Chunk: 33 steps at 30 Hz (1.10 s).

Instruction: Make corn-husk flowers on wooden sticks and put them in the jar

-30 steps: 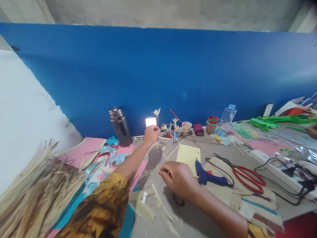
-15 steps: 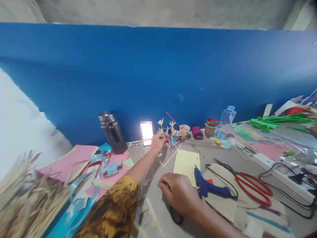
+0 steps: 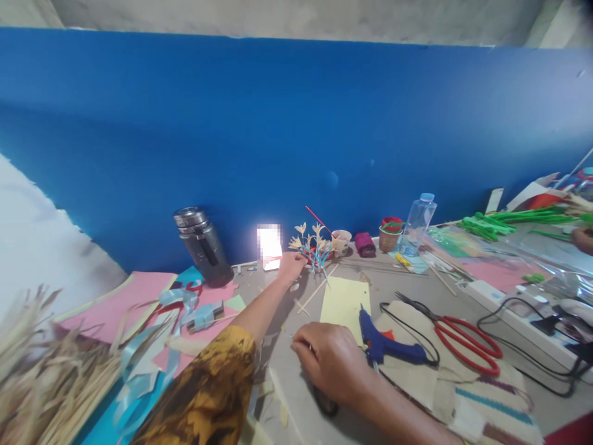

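Note:
My left hand (image 3: 291,267) reaches far across the table, fingers curled at the foot of a small bunch of straw flowers (image 3: 309,240) with blue stems. What it pinches is too small to name. A lit phone (image 3: 269,246) leans on the blue wall just left of that hand. My right hand (image 3: 330,361) rests near the table's front edge with its fingers closed; a thin pale sliver pokes out at the fingertips. A blue glue gun (image 3: 389,349) lies just right of it, beside a yellow paper sheet (image 3: 345,301).
A dark flask (image 3: 204,247) stands at the back left. Red scissors (image 3: 466,337), black cables and a white power strip (image 3: 507,301) lie to the right. A plastic bottle (image 3: 414,230), small cups, green pipe cleaners (image 3: 500,220), pink paper (image 3: 111,309) and a straw pile (image 3: 41,377) crowd the table. Another person's hand (image 3: 584,238) shows at the right edge.
My left hand moved right from the phone, carrying a straw flower over to the bunch, and now sits lower at its foot. My right hand stayed put.

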Tool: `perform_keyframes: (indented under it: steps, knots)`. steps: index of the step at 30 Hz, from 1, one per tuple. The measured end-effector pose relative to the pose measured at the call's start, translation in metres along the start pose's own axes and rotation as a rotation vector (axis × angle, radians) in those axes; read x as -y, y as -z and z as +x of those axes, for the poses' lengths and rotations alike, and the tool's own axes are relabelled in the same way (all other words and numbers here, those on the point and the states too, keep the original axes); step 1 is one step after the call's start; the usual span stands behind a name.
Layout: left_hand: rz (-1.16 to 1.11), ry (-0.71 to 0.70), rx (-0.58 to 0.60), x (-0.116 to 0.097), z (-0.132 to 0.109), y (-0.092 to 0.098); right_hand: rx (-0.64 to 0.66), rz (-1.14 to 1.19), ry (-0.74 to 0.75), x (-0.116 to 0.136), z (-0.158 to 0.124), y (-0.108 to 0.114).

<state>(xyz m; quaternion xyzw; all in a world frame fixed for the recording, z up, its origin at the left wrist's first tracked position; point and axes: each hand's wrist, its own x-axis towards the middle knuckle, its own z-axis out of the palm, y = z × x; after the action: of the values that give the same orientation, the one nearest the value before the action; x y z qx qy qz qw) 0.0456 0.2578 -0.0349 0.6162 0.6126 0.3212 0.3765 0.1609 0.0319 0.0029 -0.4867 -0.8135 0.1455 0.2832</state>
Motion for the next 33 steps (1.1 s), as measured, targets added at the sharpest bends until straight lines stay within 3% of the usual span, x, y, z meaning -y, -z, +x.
perform_keyframes:
  steps: [7,12,16,19,23,27,29,33]
  knots:
    - [0.024,-0.027,-0.089,-0.014,-0.022,0.016,0.006,0.019,-0.021,0.000,0.001,0.001]
    - [-0.047,-0.142,-0.198,-0.035,-0.054,0.054,0.139,-0.055,-0.056,0.003,-0.002,0.012]
    - [-0.151,-0.226,-0.251,-0.041,-0.106,0.103,0.183,-0.015,-0.089,0.006,-0.019,0.029]
    - [-0.277,-0.206,-0.134,-0.028,-0.157,0.136,0.175,0.094,-0.112,0.006,-0.046,0.036]
    - [-0.053,-0.064,-0.112,-0.005,-0.203,0.158,0.237,0.172,-0.146,0.009,-0.082,0.035]
    - [0.273,-0.097,0.126,-0.005,-0.197,0.148,0.254,0.200,-0.155,0.017,-0.096,0.024]
    - [0.380,-0.180,0.153,-0.013,-0.176,0.135,0.234,0.199,-0.155,0.022,-0.098,0.017]
    - [0.386,-0.118,0.129,-0.022,-0.123,0.109,0.176,0.209,-0.150,0.028,-0.107,-0.002]
